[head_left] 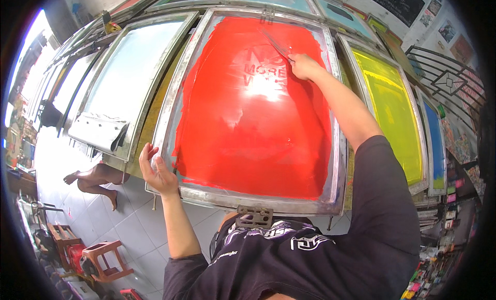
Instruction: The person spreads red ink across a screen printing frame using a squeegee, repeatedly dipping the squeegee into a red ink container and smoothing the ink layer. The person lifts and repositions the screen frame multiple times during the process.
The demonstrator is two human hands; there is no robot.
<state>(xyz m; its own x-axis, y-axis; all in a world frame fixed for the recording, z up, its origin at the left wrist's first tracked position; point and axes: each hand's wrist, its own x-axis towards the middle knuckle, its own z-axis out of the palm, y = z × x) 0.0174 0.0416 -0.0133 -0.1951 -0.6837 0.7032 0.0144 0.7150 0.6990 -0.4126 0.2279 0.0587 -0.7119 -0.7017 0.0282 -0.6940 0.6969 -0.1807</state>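
A large screen printing frame (339, 145) lies before me, its mesh coated with glossy red paint (243, 140). Dark lettering shows through near the far part of the red. My right hand (305, 66) reaches over that far right area, fingers closed round a long, thin grey tool (275, 43). The tool slants toward the far left over the red surface; its exact kind is hard to make out, and I cannot tell if its tip touches. Beside the frame's near left corner is my left hand (159, 175), palm turned up, fingers loosely bent and apart, holding nothing.
A pale-mesh frame (129, 73) stands left with a white cloth-like sheet (97, 130) on its near end. Yellow (392, 109) and blue (435, 140) frames are at right, more frames beyond. A person's bare legs (98, 178) and a stool (106, 258) are lower left.
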